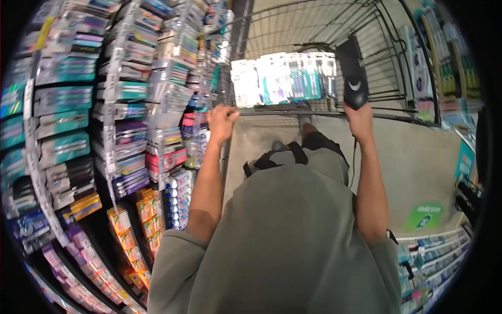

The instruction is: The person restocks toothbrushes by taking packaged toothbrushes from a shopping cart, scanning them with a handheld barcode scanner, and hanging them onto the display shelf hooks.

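Observation:
A black wire shopping cart (293,113) stands in front of me, its handle side towards my body. My left hand (222,121) is closed at the cart's near left corner, with the fingers curled at the rim. My right hand (359,121) grips the lower end of a black handle-like device (355,86) with a white crescent mark, at the cart's right side. A thin dark cord hangs below that hand. Inside the cart, near the handle, a row of packaged pens (295,78) in white and teal packs stands upright, washed out by glare.
Tall shelves (112,104) of hanging packs and boxed goods line my left side closely. More racks stand at the far right (455,63) and lower right (434,267). A green round-cornered sticker (422,215) lies on the pale floor (408,172).

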`<state>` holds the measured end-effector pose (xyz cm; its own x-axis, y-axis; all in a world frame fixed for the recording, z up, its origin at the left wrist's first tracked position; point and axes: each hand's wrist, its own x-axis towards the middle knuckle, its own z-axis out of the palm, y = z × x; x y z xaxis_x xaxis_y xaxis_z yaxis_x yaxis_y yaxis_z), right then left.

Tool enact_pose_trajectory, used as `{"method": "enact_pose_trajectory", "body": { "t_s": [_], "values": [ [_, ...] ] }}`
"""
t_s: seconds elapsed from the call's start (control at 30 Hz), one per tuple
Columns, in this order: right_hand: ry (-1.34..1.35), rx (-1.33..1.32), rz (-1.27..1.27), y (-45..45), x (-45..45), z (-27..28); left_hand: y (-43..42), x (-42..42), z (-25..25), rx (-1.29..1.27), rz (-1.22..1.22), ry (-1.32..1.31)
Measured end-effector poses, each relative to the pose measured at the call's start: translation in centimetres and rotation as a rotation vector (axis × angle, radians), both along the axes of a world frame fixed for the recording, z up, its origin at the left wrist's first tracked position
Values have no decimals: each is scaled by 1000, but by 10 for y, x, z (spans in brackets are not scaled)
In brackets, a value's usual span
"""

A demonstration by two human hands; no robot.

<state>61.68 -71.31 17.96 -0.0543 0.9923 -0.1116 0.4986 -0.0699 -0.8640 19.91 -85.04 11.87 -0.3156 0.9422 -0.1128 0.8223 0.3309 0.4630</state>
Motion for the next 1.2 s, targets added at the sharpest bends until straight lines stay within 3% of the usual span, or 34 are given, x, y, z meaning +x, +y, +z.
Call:
{"method": "enact_pose_trajectory", "body": {
  "t_s": [0.27,0.33,0.43,0.53,0.77,0.93,1.07,1.13,1.2],
  "values": [
    [142,-46,-12,11,-10,0,28,-3,27,-128,9,-21],
    [127,-58,-23,15,-14,3,48,0,40,-155,134,-113],
    [98,-101,-62,22,-20,3,83,4,34,-96,101,-97],
    [62,-170,-82,29,-23,10,121,11,5,-76,84,-135],
    [115,-335,-37,47,-21,19,201,29,-82,-331,201,-420],
    [100,-586,110,65,-10,33,234,31,-125,-362,282,-378],
    [148,-667,76,75,-7,33,264,11,-164,-434,314,-318],
    [140,-696,54,76,-9,36,277,-4,-182,-342,256,-305],
    [81,-620,109,76,-8,34,296,-8,-172,-390,321,-341]
  ]
}}
